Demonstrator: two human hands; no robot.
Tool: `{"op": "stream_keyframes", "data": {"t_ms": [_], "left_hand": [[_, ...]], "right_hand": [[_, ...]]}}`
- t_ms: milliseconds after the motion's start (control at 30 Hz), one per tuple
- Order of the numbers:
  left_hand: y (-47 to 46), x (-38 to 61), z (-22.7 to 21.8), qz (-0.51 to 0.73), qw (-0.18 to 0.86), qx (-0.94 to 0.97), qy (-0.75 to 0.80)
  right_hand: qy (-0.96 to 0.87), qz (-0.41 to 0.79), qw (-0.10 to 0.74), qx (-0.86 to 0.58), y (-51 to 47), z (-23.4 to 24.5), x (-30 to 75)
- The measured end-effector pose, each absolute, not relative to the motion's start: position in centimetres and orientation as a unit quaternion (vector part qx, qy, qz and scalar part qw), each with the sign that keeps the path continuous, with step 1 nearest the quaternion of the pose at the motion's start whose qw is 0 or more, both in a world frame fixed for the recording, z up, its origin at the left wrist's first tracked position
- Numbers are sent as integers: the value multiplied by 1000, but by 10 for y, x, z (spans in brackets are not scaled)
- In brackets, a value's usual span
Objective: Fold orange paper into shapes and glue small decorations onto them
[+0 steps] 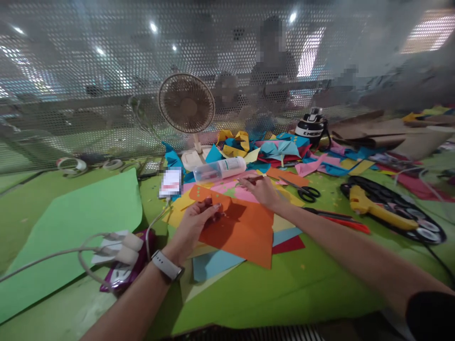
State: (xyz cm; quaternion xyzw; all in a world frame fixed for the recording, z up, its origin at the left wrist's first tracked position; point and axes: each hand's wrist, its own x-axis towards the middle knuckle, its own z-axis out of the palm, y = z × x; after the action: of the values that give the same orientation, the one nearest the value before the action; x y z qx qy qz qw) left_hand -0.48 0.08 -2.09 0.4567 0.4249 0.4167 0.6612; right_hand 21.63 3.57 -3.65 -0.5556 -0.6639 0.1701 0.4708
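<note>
Over a pile of coloured paper, my left hand [199, 221] is closed, thumb against fingers. What it holds, if anything, is too small to make out. Beneath it lies an orange sheet [245, 232], on top of yellow, light blue and red sheets. My right hand [262, 190] is pinched closed above the sheet's far edge, near pink paper [241, 193]; I cannot name what is at its fingertips. Small green bits [203, 192] lie close to both hands. Black-handled scissors [308, 192] rest to the right of my right hand.
A clear bottle [220, 169], paper scraps [280, 149] and a fan [187, 106] stand or lie behind. On the right are a yellow glue gun [377, 208] and red-handled tool [348, 222]. Left are a power strip [128, 265], cables and a green sheet [85, 227]. People are beyond the mesh.
</note>
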Motion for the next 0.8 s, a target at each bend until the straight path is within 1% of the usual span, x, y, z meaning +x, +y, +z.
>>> {"op": "stream_keyframes", "data": {"t_ms": [367, 467, 600, 700, 800], "left_hand": [[1, -4, -21, 439, 679, 409, 422], [1, -4, -22, 447, 688, 383, 425], [-1, -4, -22, 452, 708, 356, 410], [-3, -4, -20, 446, 727, 348, 390], [-5, -4, -19, 442, 736, 342, 383]], "right_hand": [[-635, 200, 527, -529, 40, -42, 222], [-618, 220, 560, -507, 32, -31, 221], [-594, 285, 609, -443, 5, -7, 208], [-605, 321, 589, -429, -18, 3, 193], [-630, 337, 551, -431, -29, 0, 182]]}}
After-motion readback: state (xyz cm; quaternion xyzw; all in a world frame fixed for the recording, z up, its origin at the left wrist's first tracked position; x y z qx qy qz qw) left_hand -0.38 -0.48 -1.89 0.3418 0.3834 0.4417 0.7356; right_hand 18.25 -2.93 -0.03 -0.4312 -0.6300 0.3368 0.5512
